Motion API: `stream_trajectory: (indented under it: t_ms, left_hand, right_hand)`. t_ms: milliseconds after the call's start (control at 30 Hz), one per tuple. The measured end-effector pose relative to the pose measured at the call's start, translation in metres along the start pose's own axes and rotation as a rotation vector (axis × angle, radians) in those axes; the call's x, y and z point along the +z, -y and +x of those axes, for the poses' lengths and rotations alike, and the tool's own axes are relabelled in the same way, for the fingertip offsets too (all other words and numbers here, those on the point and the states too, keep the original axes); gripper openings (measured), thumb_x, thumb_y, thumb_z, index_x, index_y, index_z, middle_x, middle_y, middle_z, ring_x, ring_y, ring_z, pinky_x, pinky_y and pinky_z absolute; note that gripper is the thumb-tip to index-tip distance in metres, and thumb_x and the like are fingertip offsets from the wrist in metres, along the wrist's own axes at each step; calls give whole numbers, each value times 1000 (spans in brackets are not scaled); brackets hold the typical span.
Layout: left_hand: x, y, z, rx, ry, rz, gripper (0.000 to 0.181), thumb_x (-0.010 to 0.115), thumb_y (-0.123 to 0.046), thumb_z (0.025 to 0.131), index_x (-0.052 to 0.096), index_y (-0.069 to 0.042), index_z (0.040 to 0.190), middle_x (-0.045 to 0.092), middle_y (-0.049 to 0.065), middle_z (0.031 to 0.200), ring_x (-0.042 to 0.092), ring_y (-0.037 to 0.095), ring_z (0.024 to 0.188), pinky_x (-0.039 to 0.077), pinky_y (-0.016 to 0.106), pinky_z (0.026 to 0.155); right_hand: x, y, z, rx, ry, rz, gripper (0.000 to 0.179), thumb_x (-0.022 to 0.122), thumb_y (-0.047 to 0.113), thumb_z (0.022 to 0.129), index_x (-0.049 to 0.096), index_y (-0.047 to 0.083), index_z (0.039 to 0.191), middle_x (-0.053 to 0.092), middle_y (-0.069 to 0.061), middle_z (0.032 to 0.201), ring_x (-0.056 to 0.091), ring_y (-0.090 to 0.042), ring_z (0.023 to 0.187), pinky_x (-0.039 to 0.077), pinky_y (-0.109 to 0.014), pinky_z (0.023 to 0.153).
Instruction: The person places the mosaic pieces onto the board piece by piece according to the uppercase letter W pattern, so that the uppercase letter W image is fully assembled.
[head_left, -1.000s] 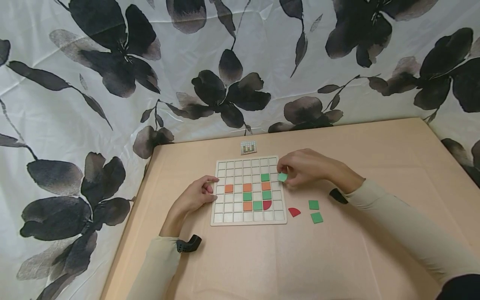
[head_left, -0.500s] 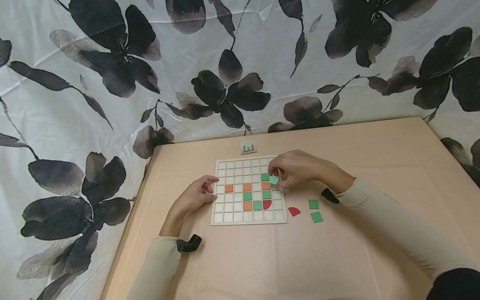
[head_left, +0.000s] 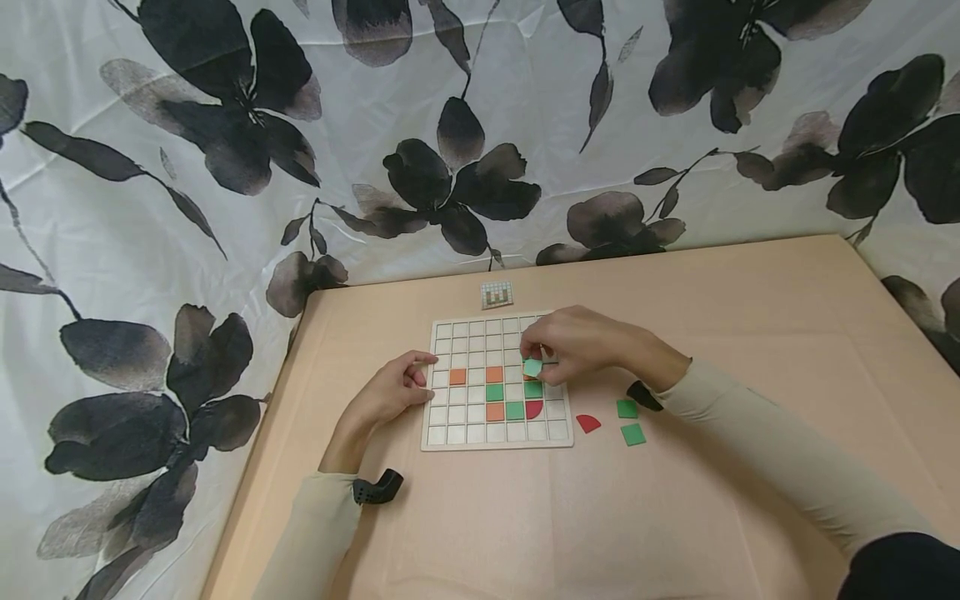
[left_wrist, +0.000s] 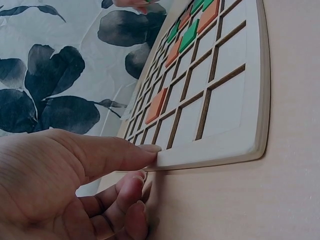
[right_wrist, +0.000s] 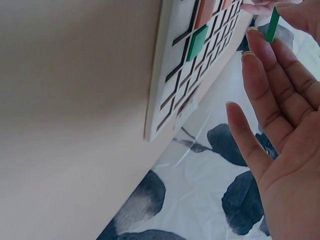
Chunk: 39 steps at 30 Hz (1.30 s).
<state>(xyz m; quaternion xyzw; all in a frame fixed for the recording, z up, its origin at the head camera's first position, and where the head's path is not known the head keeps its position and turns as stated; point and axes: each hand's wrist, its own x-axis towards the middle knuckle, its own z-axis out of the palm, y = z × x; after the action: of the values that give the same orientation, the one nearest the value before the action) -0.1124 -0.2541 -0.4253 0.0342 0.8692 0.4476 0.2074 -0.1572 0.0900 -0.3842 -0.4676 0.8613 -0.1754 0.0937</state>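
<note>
My right hand (head_left: pixel 585 343) pinches a green square tile (head_left: pixel 532 367) over the right part of a white grid board (head_left: pixel 456 436). In the right wrist view, thumb and fingertips hold this tile (right_wrist: pixel 273 26) on edge, above the board surface. Thumb and index finger of my left hand (head_left: pixel 386 390) touch the board's left edge; the left wrist view shows the thumb against the rim (left_wrist: pixel 215 159), other fingers loosely bent. Orange tiles (head_left: pixel 495 412), green tiles (head_left: pixel 514 411) and a red quarter-round tile (head_left: pixel 534 409) lie in grid cells. My right hand hides some upper right cells.
Right of the board lie a loose red quarter-round tile (head_left: pixel 588 424) and two green square tiles (head_left: pixel 627 409). A small pattern card (head_left: pixel 497 294) lies behind the board. A floral cloth (head_left: pixel 330 100) hangs beyond the wooden table (head_left: pixel 675 533).
My right hand has carried the green tile leftward, from the board's right edge to over the column with the orange and green tiles. My left hand has stayed in place.
</note>
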Motion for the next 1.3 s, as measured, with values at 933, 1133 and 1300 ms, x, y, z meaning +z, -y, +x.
stream_trajectory:
  t_ms: [933, 1133, 1300]
  left_hand:
    - [5, -2, 2, -10, -12, -1, 57, 75, 5, 85, 57, -8, 138, 53, 11, 94, 47, 19, 75, 40, 23, 60]
    - [4, -4, 2, -15, -9, -8, 57, 74, 5, 86, 56, -7, 138, 53, 11, 94, 47, 19, 75, 40, 23, 60]
    - [4, -4, 3, -14, -14, -19, 57, 74, 5, 86, 56, -7, 138, 53, 11, 94, 48, 19, 75, 41, 23, 59]
  right_hand:
    - [13, 19, 32, -98, 62, 31, 21, 74, 33, 84, 70, 21, 100, 67, 4, 85, 50, -5, 70, 42, -27, 64]
    - [17, 23, 40, -124, 87, 6, 19, 73, 33, 84, 69, 20, 98, 67, 4, 85, 51, -5, 70, 42, -26, 63]
    - [20, 28, 47, -146, 100, -3, 21, 74, 34, 84, 68, 18, 96, 65, 3, 83, 51, -7, 72, 42, -25, 65]
